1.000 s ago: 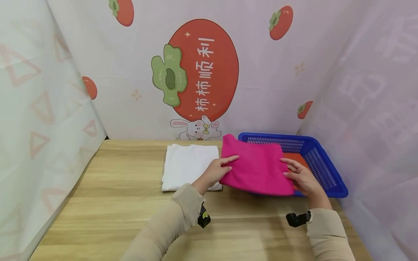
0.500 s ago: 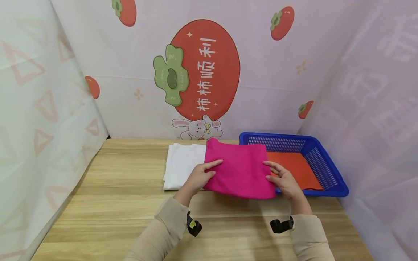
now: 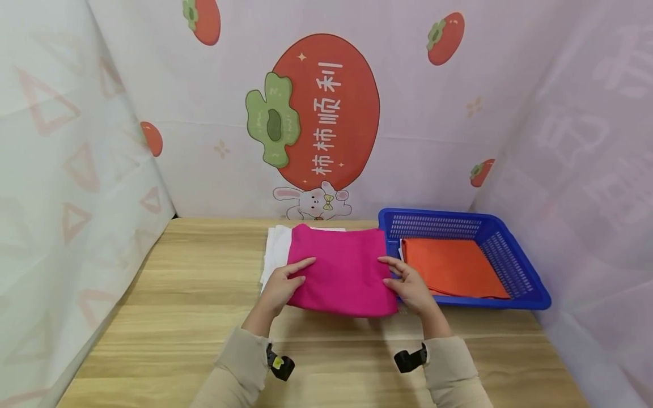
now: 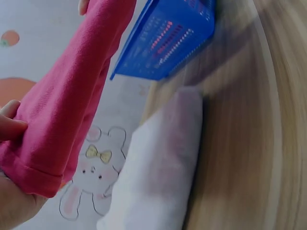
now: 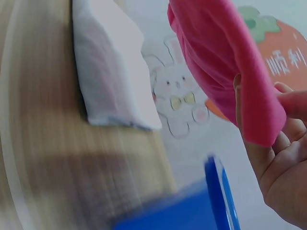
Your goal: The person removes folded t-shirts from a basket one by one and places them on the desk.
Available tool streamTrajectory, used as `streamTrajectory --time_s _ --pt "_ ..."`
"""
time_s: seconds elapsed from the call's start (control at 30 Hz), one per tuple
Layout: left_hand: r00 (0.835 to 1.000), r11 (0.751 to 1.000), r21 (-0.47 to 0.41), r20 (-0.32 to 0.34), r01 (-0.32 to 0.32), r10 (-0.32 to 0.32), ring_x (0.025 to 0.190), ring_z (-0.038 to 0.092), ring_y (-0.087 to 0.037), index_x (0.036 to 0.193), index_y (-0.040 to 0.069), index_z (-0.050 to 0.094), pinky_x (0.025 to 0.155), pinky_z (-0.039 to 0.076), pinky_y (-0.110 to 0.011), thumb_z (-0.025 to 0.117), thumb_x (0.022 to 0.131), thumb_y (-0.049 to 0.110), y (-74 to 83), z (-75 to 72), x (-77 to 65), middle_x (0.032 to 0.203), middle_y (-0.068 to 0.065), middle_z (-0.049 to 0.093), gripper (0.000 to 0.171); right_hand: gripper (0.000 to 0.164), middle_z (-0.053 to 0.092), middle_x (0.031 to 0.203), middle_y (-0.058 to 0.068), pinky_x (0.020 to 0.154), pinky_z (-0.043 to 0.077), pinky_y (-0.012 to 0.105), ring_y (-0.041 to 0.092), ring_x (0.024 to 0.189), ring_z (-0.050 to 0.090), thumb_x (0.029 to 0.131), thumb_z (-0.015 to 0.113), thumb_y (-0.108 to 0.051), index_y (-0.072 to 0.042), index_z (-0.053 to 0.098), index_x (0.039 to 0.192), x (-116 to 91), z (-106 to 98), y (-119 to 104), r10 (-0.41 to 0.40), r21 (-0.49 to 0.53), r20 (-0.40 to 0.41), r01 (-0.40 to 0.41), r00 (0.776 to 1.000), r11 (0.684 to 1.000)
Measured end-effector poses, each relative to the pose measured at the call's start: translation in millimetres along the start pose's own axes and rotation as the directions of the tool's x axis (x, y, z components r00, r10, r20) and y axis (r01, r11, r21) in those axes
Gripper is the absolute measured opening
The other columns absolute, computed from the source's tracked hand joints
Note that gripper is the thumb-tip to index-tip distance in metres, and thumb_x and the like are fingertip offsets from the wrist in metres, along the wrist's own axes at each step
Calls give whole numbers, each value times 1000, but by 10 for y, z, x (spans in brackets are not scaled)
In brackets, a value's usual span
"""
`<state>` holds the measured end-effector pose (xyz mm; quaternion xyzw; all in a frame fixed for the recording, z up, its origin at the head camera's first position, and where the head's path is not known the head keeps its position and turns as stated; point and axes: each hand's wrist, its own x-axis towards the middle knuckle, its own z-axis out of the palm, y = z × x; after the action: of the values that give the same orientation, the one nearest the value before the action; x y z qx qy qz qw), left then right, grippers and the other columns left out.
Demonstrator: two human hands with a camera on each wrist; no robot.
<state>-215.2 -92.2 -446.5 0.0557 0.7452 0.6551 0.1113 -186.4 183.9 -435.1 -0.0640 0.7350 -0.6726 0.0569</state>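
A folded bright pink cloth (image 3: 342, 272) is held up between both hands, raised over the white folded cloth (image 3: 275, 249). My left hand (image 3: 278, 288) pinches its left edge, thumb and a finger on the top face. At the opposite edge, my right hand (image 3: 410, 288) grips it the same way, with fingers curled beneath in the right wrist view. Both wrist views show a gap between the pink cloth (image 4: 72, 96) and the white cloth (image 5: 108, 67) lying on the table. In the head view most of the white cloth is hidden.
A blue plastic basket (image 3: 542, 292) with slotted walls stands at the right of the wooden table (image 3: 204, 340). In it lies a folded orange cloth (image 3: 454, 266), a white edge showing at its left. A printed curtain (image 3: 418, 141) hangs behind the table.
Both hands have carried the pink cloth leftward from over the basket to above the white cloth. The orange cloth in the basket has come into full view.
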Motion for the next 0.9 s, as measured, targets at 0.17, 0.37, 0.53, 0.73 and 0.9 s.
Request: streamTrajectory --time_s 0.17,0.37,0.53,0.73,0.9 --pt "998 1000 -20 -50 23 -24 107 37 -24 113 20 60 72 39 -31 47 83 -3 -118 -210 -71 127 -7 39 40 46 39 125 26 70 47 33 24 93 52 80 43 16 5 38 125 107 246 21 -1 -9 5 1 1000 1000" --pt "995 998 18 -90 53 -51 114 34 -27 116 19 57 79 40 -36 46 84 -1 -238 -473 -177 131 -11 35 39 44 42 121 27 70 47 36 27 88 55 79 43 16 5 42 121 225 568 94 -5 1 0 5 1000 1000" --pt "988 992 77 -124 100 -90 117 29 -28 120 17 54 82 36 -38 44 85 0 -328 -753 -264 133 -13 30 40 41 43 119 27 62 48 32 22 76 57 79 42 15 5 44 119 370 867 225 -42 -4 50 42 998 999" --pt "988 984 141 -129 104 -86 119 24 -29 123 12 50 85 32 -39 42 85 -1 -347 -1150 -235 135 -18 26 41 39 43 121 24 56 49 33 19 74 57 82 42 13 1 47 118 564 1195 225 15 4 93 -15 996 1000" --pt "986 972 207 -143 109 -80 120 21 -32 125 10 47 85 32 -39 41 85 0 -299 -1489 -137 135 -23 23 42 38 46 119 22 64 47 31 27 92 52 80 43 15 3 50 115 734 1466 64 11 -39 66 -8 998 999"
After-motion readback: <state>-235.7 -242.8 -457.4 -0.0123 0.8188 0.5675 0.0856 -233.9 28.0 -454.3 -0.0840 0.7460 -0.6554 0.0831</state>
